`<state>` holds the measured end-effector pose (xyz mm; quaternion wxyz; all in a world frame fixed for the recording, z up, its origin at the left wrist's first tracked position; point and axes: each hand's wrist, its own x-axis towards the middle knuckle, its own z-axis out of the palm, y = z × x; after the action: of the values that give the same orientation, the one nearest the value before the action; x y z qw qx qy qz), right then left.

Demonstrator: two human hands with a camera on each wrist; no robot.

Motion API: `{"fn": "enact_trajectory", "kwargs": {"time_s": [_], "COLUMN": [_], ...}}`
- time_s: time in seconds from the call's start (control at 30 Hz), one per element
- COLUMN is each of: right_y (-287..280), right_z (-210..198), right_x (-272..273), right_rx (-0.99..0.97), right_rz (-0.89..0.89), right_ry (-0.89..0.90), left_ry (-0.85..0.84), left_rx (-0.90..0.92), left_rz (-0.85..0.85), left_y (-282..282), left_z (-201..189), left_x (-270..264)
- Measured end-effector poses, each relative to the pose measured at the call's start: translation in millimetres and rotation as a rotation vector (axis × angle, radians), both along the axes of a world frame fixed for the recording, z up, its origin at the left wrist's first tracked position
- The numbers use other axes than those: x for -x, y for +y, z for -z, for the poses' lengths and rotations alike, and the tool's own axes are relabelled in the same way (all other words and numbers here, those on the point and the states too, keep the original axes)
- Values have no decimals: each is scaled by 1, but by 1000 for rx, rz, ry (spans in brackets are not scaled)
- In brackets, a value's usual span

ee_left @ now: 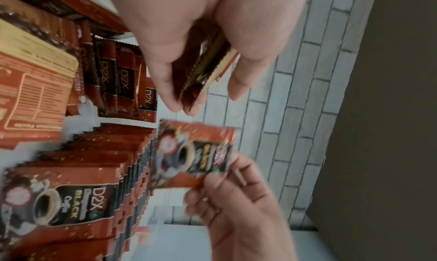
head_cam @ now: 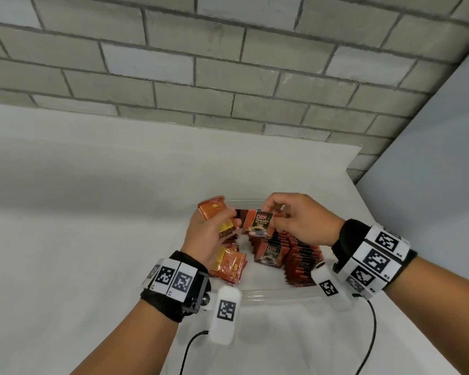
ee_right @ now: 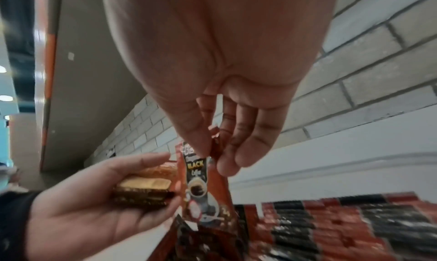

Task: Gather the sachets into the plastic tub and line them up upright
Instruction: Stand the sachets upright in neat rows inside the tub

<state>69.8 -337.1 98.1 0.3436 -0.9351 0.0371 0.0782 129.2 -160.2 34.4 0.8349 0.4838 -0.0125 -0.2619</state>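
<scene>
1. Right hand (head_cam: 302, 217) pinches 1 sachet (head_cam: 258, 224) by its top corner between thumb and fingertips, over the far part of the plastic tub (head_cam: 271, 293). The sachet hangs face forward, with a coffee cup and "D2X" printed on it.
2. From the right wrist view, the same sachet (ee_right: 201, 186) dangles from the thumb and fingers (ee_right: 227, 164), its lower end near the packets below.
3. Left hand (head_cam: 207, 234) is curled round a small bundle of sachets (head_cam: 213, 211), gripped edge-on just beside the single one. The left wrist view shows that bundle (ee_left: 208, 72) wedged between thumb and fingers.
4. Inside the tub, rows of upright sachets (head_cam: 299, 253) stand packed close on the right side and centre, red and black edges up.
5. A few loose sachets (head_cam: 229, 263) lie flat at the tub's left end, under the left wrist, backs showing.
6. The clear tub sits on a white counter (head_cam: 79, 212) near its right edge, with a grey brick wall (head_cam: 201, 63) behind.
7. Both wrists wear black bands with square-patterned markers (head_cam: 374, 259), and thin black cables (head_cam: 374, 334) trail toward the viewer.
</scene>
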Motion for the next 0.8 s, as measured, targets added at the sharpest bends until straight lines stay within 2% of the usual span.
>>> {"fn": "enact_trajectory", "kwargs": {"time_s": [0.07, 0.17, 0.27, 0.47, 0.8], "right_y": [-3, -6, -6, -3, 2], "right_z": [4, 11, 17, 30, 42], "right_x": [1, 0, 0, -3, -12], "right_rx": [96, 302, 418, 625, 816], "right_rz": [-16, -63, -110, -148, -263], "right_ry": [63, 219, 328, 383, 410], "left_ry": [54, 53, 56, 89, 97], "left_rx": [50, 56, 62, 58, 46], "left_rz": [-45, -57, -63, -69, -54], "left_y": [4, 7, 8, 8, 8], "left_z": [0, -1, -4, -4, 2], "left_x": [-2, -1, -1, -4, -8]}}
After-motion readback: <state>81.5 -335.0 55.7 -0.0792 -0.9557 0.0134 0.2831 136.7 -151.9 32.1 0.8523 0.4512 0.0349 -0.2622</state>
